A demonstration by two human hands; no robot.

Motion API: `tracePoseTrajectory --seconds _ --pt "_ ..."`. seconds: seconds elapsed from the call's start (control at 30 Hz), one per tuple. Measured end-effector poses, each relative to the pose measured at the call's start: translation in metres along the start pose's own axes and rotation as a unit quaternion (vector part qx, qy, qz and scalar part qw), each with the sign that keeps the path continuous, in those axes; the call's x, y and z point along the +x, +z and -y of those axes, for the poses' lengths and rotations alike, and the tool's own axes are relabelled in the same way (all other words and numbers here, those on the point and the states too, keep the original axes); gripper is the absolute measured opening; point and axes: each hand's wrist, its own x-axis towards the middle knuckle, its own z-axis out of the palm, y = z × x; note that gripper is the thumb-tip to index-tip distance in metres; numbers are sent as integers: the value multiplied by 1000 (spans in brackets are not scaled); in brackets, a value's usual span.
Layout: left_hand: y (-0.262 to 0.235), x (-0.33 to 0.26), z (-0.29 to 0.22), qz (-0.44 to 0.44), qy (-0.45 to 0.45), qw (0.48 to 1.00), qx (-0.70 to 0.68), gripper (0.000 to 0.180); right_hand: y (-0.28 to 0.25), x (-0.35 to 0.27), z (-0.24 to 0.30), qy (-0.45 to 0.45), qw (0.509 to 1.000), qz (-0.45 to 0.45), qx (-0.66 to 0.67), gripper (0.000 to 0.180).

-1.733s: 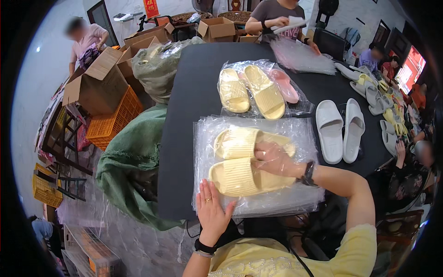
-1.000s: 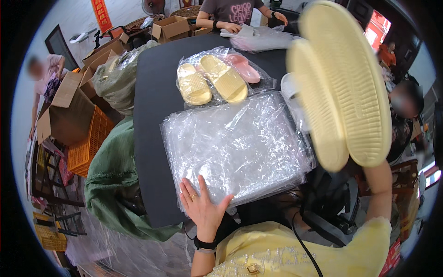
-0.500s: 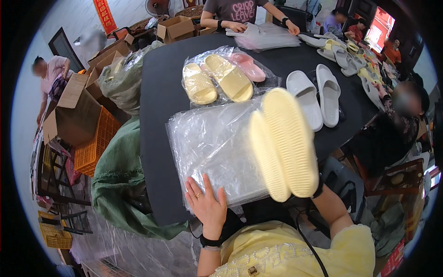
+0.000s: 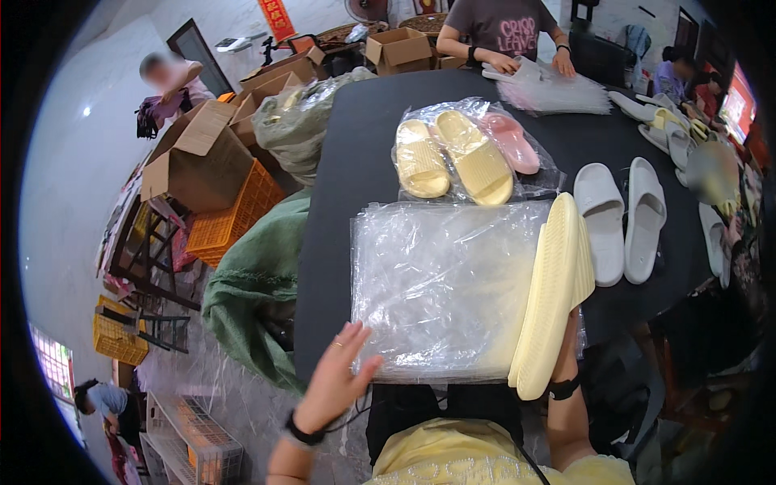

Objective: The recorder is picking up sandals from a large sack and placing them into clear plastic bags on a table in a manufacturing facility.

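Since 0.5 s ago, my right hand (image 4: 566, 343) has tipped the 2 yellow slippers (image 4: 554, 291) on edge over the plastic bags (image 4: 440, 283) on the counter (image 4: 356, 162), gripping them; my left hand (image 4: 335, 380), fingers spread, hovers at the stack's near corner.

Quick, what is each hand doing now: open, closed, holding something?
Left hand: open, fingers spread, at the near-left corner of the clear plastic bags.
Right hand: mostly hidden, holding the pair of yellow slippers on edge.
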Motion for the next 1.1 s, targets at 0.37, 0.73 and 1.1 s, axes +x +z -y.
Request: tracePoseTrajectory --seconds 0.37,0.73,1.1 --pt "-41 171 2 -112 109 982 110 25 3 2 -6 -207 944 -4 -257 31" --pt "-8 231 54 -136 -112 961 -215 19 -1 -4 2 -176 966 3 -188 31" --pt "9 234 87 -112 -152 952 -241 27 -35 6 -28 -100 987 30 -120 34"
